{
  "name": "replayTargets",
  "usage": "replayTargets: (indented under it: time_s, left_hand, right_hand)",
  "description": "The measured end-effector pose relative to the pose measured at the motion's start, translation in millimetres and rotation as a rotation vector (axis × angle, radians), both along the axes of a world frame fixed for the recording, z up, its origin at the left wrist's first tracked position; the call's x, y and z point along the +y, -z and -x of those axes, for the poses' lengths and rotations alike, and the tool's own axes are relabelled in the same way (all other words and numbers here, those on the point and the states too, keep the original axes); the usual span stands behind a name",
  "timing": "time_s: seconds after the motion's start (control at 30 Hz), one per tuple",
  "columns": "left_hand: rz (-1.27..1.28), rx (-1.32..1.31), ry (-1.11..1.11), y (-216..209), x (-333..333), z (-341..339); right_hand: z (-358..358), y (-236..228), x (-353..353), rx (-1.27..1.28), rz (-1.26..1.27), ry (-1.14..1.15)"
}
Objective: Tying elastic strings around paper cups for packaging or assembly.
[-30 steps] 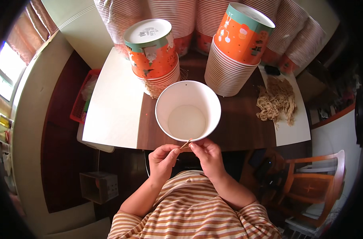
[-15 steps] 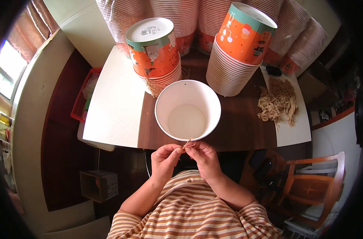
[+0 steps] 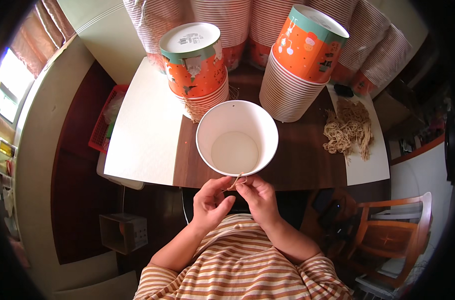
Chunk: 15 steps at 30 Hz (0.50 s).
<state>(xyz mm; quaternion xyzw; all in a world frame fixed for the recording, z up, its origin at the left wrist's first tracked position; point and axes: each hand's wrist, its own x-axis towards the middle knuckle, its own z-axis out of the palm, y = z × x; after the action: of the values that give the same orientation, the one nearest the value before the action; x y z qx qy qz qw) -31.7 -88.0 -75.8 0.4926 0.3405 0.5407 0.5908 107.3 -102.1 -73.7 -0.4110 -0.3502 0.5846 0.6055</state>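
Observation:
A white paper bucket [image 3: 237, 117] stands mouth up at the near edge of the table, its inside bare and a small hole showing below the far rim. A thin piece of tan twine [image 3: 239, 177] hangs at its near rim. My right hand [image 3: 258, 198] pinches this twine between thumb and fingers. On the other side, my left hand [image 3: 210, 202] has its thumb lifted apart from the fingers, whose tips are beside the twine; whether they touch it I cannot make out.
Two stacks of upturned orange and green buckets [image 3: 195, 75] [image 3: 310, 52] stand behind. Twine strands hang beside the left stack. A tangled heap of twine [image 3: 348, 131] lies at right, near a black object [image 3: 343, 90]. Wrapped bucket stacks [image 3: 220, 25] line the back. A wooden chair [image 3: 387, 235] stands right.
My left thumb has come away from its fingers, which were pinching the twine. My right hand keeps its pinch. The view has shifted slightly.

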Motion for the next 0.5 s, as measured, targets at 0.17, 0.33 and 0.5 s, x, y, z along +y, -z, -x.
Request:
replayTargets:
  time_s: [0.17,0.33,0.5]
  left_hand:
    - [-0.272,0.366,-0.095,-2,12,-2]
    - [-0.328,0.578,-0.118,-19,10,4]
    - [0.028,0.205,0.011,-9,7,9]
  right_hand:
    - [1,3,0,-0.071,-0.066,0.016]
    - [-2,3,-1,-0.188,-0.027,0.047]
    - [-3,1,3,-0.273,-0.044,0.106]
